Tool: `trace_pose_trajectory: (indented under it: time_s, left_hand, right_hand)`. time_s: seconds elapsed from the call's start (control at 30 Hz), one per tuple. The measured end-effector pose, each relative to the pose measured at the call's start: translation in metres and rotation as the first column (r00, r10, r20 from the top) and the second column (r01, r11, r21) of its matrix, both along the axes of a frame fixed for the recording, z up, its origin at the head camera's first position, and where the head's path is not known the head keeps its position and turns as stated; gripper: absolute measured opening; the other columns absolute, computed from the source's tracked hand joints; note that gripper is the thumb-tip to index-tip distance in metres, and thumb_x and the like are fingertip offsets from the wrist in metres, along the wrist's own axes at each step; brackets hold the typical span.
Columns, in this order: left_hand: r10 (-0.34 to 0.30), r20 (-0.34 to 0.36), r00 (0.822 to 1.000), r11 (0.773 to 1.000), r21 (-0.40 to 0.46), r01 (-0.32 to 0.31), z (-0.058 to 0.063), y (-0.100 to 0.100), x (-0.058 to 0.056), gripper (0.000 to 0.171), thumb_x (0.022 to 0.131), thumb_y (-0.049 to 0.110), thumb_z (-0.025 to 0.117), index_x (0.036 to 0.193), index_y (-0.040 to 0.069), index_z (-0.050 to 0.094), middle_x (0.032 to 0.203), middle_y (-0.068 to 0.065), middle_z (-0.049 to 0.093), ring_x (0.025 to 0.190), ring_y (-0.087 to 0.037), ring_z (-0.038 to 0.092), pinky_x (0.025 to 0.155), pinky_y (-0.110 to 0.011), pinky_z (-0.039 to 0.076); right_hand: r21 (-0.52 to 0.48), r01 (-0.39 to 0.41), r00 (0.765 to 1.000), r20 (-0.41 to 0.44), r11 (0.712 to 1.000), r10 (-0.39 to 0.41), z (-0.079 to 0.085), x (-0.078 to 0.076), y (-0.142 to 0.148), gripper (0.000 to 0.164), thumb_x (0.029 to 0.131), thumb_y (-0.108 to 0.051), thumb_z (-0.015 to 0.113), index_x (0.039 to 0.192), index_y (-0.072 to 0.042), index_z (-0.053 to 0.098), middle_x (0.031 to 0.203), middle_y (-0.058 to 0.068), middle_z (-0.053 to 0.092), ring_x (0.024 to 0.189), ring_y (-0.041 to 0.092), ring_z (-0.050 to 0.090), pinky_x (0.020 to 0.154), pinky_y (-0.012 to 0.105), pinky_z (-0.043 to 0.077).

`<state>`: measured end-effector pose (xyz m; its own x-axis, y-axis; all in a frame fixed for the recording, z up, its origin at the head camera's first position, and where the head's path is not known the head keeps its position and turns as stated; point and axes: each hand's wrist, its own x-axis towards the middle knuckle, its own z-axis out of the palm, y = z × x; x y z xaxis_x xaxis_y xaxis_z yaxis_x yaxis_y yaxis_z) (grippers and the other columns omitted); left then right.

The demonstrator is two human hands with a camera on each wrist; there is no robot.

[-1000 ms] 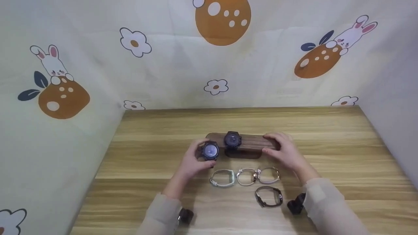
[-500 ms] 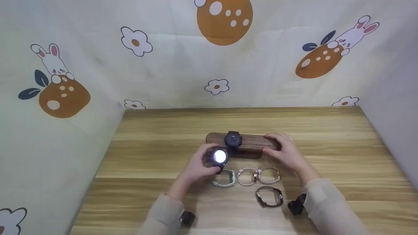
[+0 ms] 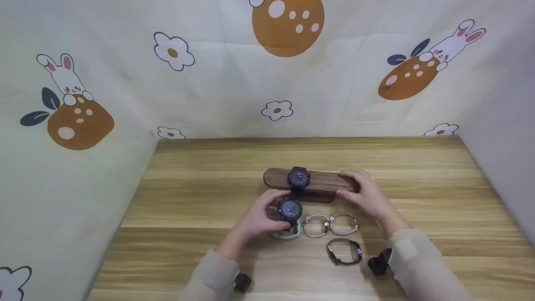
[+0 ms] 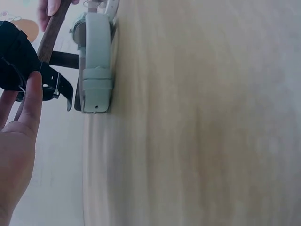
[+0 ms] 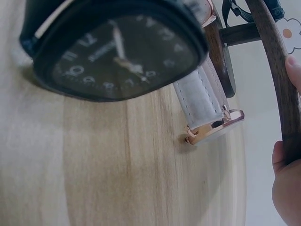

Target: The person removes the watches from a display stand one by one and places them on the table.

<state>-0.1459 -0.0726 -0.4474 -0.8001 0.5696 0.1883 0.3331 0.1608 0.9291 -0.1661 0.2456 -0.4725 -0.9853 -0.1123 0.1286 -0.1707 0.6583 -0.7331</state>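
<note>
My left hand (image 3: 261, 217) pinches a black digital watch (image 3: 290, 209) between thumb and fingers, in front of the wooden watch stand (image 3: 328, 182). Its strap (image 4: 51, 84) hangs beside the bar in the left wrist view. Around the right end of the stand's bar, my right hand (image 3: 370, 195) keeps a grip, with thumb in front and fingers behind. A second black watch (image 3: 298, 177) is strapped on the bar, left of its middle. Below the held watch stands a mint-green watch (image 3: 286, 237), partly covered by it in the head view.
Two light-strapped watches (image 3: 316, 226) stand side by side in front of the stand. Nearer the person is a black analog watch (image 3: 343, 252), its numbered dial (image 5: 122, 59) large in the right wrist view. Patterned cloth (image 3: 221, 92) rises behind the wood-grain table (image 3: 200, 163).
My left hand has carried the black watch rightward and nearer the person, from the stand's left end to over the mint-green watch. The right hand holds its place on the bar.
</note>
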Motion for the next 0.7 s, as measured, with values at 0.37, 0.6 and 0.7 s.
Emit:
trace_pose_trajectory:
  time_s: [0.37,0.6,0.7]
  left_hand:
    - [-0.001,0.012,1.000,0.999,-0.049,0.002,0.001,0.005,0.008,0.065,0.065,0.007,0.081,0.124,0.002,0.055,0.123,-0.008,0.052,0.108,-0.021,0.052,0.098,-0.036,0.040]
    - [-0.004,0.009,1.000,0.999,-0.047,0.005,0.000,0.006,0.012,0.064,0.064,0.008,0.081,0.122,0.000,0.055,0.121,-0.007,0.052,0.106,-0.019,0.052,0.098,-0.039,0.041]
    - [-0.007,0.014,1.000,0.998,-0.061,0.007,-0.001,0.007,0.013,0.064,0.063,0.009,0.081,0.121,0.001,0.055,0.120,-0.008,0.053,0.105,-0.020,0.052,0.097,-0.041,0.040]
  right_hand:
    - [0.001,-0.021,0.998,-0.052,1.000,0.021,0.000,-0.001,-0.001,0.053,0.076,-0.024,0.077,0.124,-0.011,0.058,0.126,0.016,0.052,0.115,0.034,0.039,0.099,0.055,0.031]
    - [0.008,-0.021,0.999,-0.029,1.000,0.021,0.001,-0.001,0.000,0.053,0.077,-0.026,0.076,0.125,-0.012,0.057,0.127,0.016,0.051,0.117,0.035,0.038,0.099,0.056,0.030]
    - [0.003,-0.021,1.000,-0.019,1.000,0.021,0.002,-0.001,-0.001,0.053,0.077,-0.026,0.076,0.125,-0.012,0.057,0.126,0.015,0.052,0.116,0.034,0.038,0.099,0.055,0.032]
